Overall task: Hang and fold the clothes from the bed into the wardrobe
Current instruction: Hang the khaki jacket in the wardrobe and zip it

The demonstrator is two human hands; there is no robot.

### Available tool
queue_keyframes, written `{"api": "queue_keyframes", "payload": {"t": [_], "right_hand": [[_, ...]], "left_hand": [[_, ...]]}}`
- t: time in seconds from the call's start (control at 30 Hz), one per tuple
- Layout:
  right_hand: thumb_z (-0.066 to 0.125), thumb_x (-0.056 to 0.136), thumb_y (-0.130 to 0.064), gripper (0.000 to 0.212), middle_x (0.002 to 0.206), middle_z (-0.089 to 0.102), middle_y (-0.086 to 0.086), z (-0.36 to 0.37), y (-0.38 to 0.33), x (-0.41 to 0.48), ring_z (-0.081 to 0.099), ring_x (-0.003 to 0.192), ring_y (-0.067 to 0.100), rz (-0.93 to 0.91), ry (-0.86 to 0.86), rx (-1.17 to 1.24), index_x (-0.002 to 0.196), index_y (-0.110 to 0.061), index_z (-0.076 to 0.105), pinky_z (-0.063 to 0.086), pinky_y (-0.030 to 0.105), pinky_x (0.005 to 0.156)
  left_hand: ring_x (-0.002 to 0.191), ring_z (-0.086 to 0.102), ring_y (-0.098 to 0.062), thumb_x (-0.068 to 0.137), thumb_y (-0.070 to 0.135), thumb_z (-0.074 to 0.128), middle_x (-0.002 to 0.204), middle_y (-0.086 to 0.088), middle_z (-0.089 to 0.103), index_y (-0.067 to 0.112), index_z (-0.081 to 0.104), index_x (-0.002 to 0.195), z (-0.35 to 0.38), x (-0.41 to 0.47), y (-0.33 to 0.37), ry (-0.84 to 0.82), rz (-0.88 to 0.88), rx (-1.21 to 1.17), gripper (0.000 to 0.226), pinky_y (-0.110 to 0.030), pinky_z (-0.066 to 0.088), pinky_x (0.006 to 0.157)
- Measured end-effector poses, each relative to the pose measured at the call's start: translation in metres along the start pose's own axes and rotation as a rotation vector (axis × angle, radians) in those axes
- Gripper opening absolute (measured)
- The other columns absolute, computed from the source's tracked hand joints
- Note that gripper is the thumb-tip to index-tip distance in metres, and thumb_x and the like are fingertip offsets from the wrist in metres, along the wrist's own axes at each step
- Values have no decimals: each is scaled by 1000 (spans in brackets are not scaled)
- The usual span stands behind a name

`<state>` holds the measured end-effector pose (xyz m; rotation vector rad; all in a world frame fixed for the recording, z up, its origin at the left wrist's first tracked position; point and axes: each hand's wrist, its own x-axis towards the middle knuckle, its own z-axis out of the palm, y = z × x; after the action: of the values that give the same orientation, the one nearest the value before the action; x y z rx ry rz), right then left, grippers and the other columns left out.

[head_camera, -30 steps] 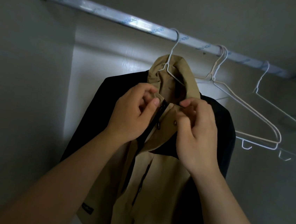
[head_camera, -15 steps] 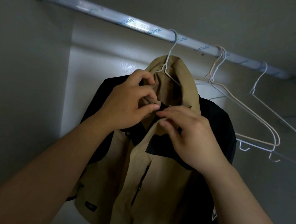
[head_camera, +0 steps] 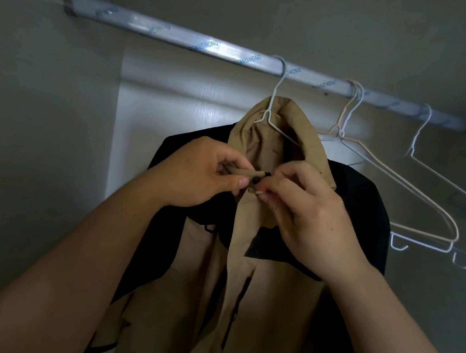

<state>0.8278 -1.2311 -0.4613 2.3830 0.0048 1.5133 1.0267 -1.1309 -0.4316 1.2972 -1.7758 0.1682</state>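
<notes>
A tan and black jacket (head_camera: 200, 282) hangs on a white wire hanger (head_camera: 274, 100) from the wardrobe rail (head_camera: 161, 29). My left hand (head_camera: 197, 175) pinches the left collar flap, which carries a small black snap. My right hand (head_camera: 308, 210) pinches the right collar edge just beside it. Both hands meet at the throat of the jacket, below its raised tan collar. The jacket's lower hem is cut off by the frame.
Empty wire hangers (head_camera: 414, 195) hang on the rail to the right of the jacket. The wardrobe's left side wall (head_camera: 38, 127) stands close to the jacket's black sleeve. The pale back panel (head_camera: 170, 106) lies behind.
Both hands have drawn the two collar edges together at the throat, with the left flap now pulled across toward the right. The front of the jacket lies more closed than before.
</notes>
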Motion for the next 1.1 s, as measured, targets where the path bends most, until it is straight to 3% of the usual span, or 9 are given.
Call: {"api": "queue_keyframes", "payload": {"t": [0.13,0.23,0.37,0.53,0.8,0.9,0.97,1.1], "right_hand": [[59,101,-21,17,101,58,6,2,0,5,58,81,19,-37,42,-29,107,-11,72,50,40,57],[63,99,-17,12,100,60,5,2,1,5,60,84,20,-1,49,4,103,-8,69,52,40,62],[70,93,-22,17,103,56,-1,1,1,5,50,87,7,123,72,53,105,-10,64,51,35,67],[68,96,-20,14,104,57,5,-3,4,5,57,89,15,19,44,19,103,-9,69,52,40,63],[63,99,-23,16,110,58,7,4,8,0,59,93,18,16,43,-45,105,-9,69,53,42,60],[67,97,-22,17,109,61,3,8,5,-1,57,95,10,59,72,-3,107,-9,65,54,36,67],[68,95,-28,28,111,62,-2,9,4,0,52,94,1,156,74,46,117,-12,62,53,29,73],[66,96,-33,33,110,66,4,13,5,0,65,97,19,173,58,-2,116,-7,68,57,42,72]], "left_hand": [[78,73,-17,88,3,72,84,-2,76,17,77,97,1,-2,6,9,5,-75,18,-37,61,82],[81,74,-16,85,-1,74,84,3,77,27,76,94,0,-4,8,1,-2,-95,29,-39,60,86],[82,74,-13,83,14,78,87,9,77,34,77,95,0,-6,11,-8,33,-116,24,-37,59,82],[83,74,-10,79,23,84,90,8,77,26,76,98,7,-7,11,32,39,-117,20,-35,61,82],[78,72,-4,75,24,87,85,14,76,32,76,90,9,-4,11,80,57,-53,21,-20,59,74],[79,72,-5,77,24,85,86,13,76,29,77,92,8,-4,11,97,64,-37,18,-27,60,76],[80,72,-6,78,24,84,87,11,76,29,77,93,7,-4,9,109,61,-22,17,-33,61,77],[81,72,-6,80,23,83,87,11,76,32,76,92,8,-4,7,118,70,-24,16,-37,61,78]]}}
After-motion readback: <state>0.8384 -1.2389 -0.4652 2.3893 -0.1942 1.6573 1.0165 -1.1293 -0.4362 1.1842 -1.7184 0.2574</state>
